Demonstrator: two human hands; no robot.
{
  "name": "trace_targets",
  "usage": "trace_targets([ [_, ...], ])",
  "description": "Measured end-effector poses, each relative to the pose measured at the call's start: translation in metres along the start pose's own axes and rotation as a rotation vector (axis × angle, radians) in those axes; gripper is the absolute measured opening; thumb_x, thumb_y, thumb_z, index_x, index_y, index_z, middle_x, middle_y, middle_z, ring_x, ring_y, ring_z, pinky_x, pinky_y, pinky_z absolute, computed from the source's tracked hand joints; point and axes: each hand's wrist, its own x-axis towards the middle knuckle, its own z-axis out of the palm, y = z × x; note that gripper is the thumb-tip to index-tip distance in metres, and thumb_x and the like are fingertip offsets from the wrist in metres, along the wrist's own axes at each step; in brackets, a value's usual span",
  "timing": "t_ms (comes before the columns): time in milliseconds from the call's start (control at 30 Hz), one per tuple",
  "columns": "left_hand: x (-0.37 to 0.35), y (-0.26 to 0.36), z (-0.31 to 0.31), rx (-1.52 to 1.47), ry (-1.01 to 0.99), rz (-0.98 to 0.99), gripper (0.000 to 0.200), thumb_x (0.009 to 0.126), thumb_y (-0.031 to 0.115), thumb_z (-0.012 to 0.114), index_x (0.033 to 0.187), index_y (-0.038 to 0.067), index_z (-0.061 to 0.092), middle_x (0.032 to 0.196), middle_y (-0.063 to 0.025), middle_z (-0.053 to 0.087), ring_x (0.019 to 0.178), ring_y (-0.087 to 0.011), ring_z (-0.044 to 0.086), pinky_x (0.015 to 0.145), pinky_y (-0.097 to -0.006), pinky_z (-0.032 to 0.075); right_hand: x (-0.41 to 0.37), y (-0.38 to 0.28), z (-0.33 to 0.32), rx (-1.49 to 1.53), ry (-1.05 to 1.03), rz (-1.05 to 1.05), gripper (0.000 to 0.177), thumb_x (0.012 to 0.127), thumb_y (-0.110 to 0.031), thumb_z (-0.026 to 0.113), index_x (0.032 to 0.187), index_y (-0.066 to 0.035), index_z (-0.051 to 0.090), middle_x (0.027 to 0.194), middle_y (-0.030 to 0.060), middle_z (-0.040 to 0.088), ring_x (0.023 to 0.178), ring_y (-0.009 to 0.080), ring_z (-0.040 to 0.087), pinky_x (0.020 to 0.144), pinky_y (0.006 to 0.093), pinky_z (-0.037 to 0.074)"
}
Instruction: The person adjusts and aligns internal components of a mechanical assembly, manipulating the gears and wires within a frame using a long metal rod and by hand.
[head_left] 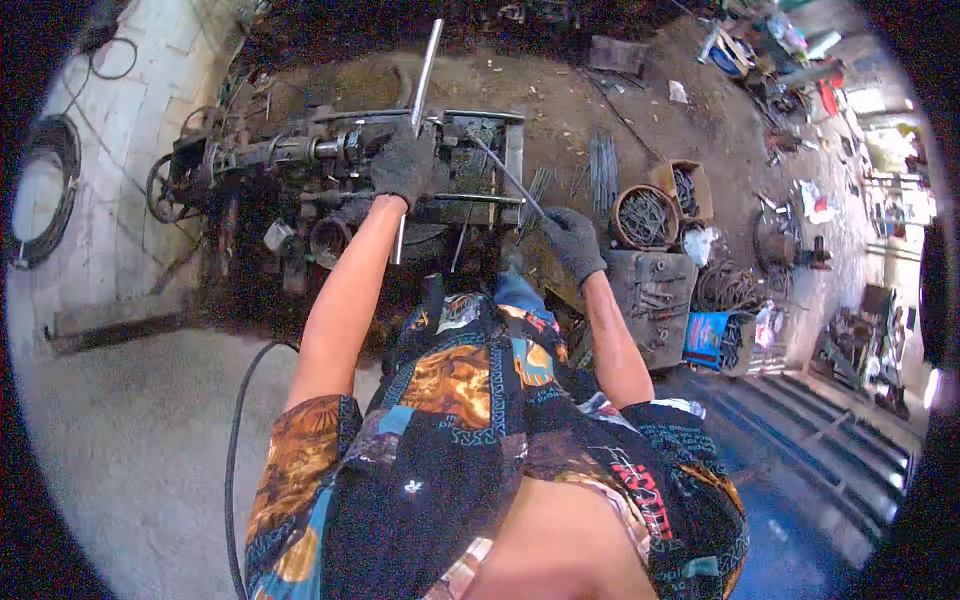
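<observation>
My left hand (403, 165), in a dark work glove, is closed around a long shiny metal bar (428, 72) at the machine (283, 153). The bar shows above and below the glove. My right hand (573, 243), also gloved, grips one end of a thin metal rod (510, 178). From there the rod slants up and left, its far end over the machine's right part. Dark metal and grime hide exactly what that end touches.
Right of the machine stand a round bucket of metal pieces (643, 217), a cardboard box (688, 186) and a metal-topped stand (650, 300). Thin rods (604, 175) lie on the floor. A black hose (236, 440) curves at my left. Coiled cable (60, 190) hangs on the wall.
</observation>
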Motion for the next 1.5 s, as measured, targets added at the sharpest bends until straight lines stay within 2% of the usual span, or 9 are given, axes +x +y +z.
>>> trace_targets([
  [100,-0.03,0.002,-0.008,0.047,0.035,0.008,0.046,0.092,0.04,0.044,0.121,0.004,0.047,0.107,-0.0251,0.062,0.097,-0.0426,0.06,0.079,-0.0526,0.047,0.022,-0.019,-0.02,0.126,-0.181,0.134,0.026,0.081,-0.021,0.068,0.098,-0.001,0.07,0.091,0.0118,0.07,0.079,0.0179,0.066,0.071,0.0317,0.05],
  [367,-0.047,-0.044,0.03,0.293,0.123,0.061,0.033,0.095,0.029,0.044,0.117,0.007,0.056,0.114,-0.019,0.06,0.092,-0.0405,0.061,0.078,-0.0487,0.05,0.102,0.052,-0.009,0.037,-0.356,-0.03,0.029,0.08,-0.024,0.069,0.1,-0.003,0.07,0.096,0.0124,0.07,0.084,0.0207,0.067,0.076,0.0328,0.051],
  [433,-0.047,-0.041,0.031,0.2,0.216,0.086,0.037,0.093,0.041,0.047,0.099,0.006,0.058,0.089,-0.0226,0.065,0.079,-0.0425,0.062,0.067,-0.053,0.048,0.12,0.052,-0.008,0.056,-0.382,-0.05,0.03,0.081,-0.026,0.068,0.1,-0.003,0.07,0.096,0.0126,0.07,0.085,0.0212,0.067,0.077,0.0328,0.051],
  [533,-0.044,-0.046,0.037,0.229,0.26,0.112,0.037,0.093,0.04,0.046,0.096,0.006,0.059,0.087,-0.0235,0.064,0.08,-0.0421,0.062,0.068,-0.0523,0.048,0.142,0.042,-0.003,-0.138,-0.476,-0.101,0.033,0.083,-0.031,0.065,0.101,-0.004,0.07,0.096,0.0141,0.07,0.087,0.0227,0.067,0.079,0.0328,0.051],
  [700,-0.053,-0.004,0.008,0.138,0.17,-0.118,0.037,0.093,0.041,0.046,0.096,0.006,0.06,0.09,-0.0231,0.064,0.082,-0.0422,0.061,0.071,-0.0519,0.048,0.172,0.078,0.034,-0.102,-0.486,-0.322,0.036,0.084,-0.033,0.062,0.105,-0.004,0.068,0.099,0.0173,0.068,0.089,0.0262,0.067,0.08,0.0354,0.05],
  [767,-0.054,-0.003,0.007,0.114,0.255,0.031,0.037,0.093,0.041,0.047,0.097,0.006,0.06,0.091,-0.0228,0.063,0.082,-0.0427,0.061,0.071,-0.0517,0.048,0.176,0.076,0.039,-0.115,-0.505,-0.322,0.037,0.084,-0.032,0.062,0.105,-0.003,0.067,0.099,0.0175,0.068,0.089,0.0281,0.067,0.081,0.0365,0.05],
  [1100,-0.05,-0.016,0.016,0.288,0.127,-0.078,0.038,0.093,0.042,0.048,0.097,0.007,0.062,0.094,-0.0229,0.063,0.087,-0.0416,0.061,0.074,-0.0506,0.048,0.227,0.132,0.108,-0.12,-0.469,-0.337,0.037,0.083,-0.033,0.062,0.106,-0.005,0.068,0.102,0.0199,0.067,0.095,0.0327,0.064,0.086,0.0387,0.049],
  [1367,-0.053,0.013,0.002,0.009,0.103,-0.205,0.04,0.093,0.045,0.045,0.099,0.008,0.06,0.096,-0.0234,0.062,0.087,-0.0426,0.06,0.075,-0.0513,0.046,0.228,0.043,0.09,-0.109,-0.536,-0.479,0.038,0.079,-0.033,0.065,0.107,-0.008,0.068,0.104,0.0184,0.066,0.098,0.0335,0.063,0.086,0.0401,0.049],
  [1500,-0.051,0.017,0.006,0.259,-0.036,-0.354,0.046,0.091,0.05,0.047,0.106,0.008,0.058,0.102,-0.0217,0.062,0.096,-0.0399,0.06,0.081,-0.0482,0.046,0.227,0.01,0.091,-0.08,-0.393,-0.698,0.036,0.077,-0.03,0.068,0.104,-0.006,0.068,0.102,0.0184,0.067,0.096,0.0334,0.063,0.084,0.0404,0.049],
])
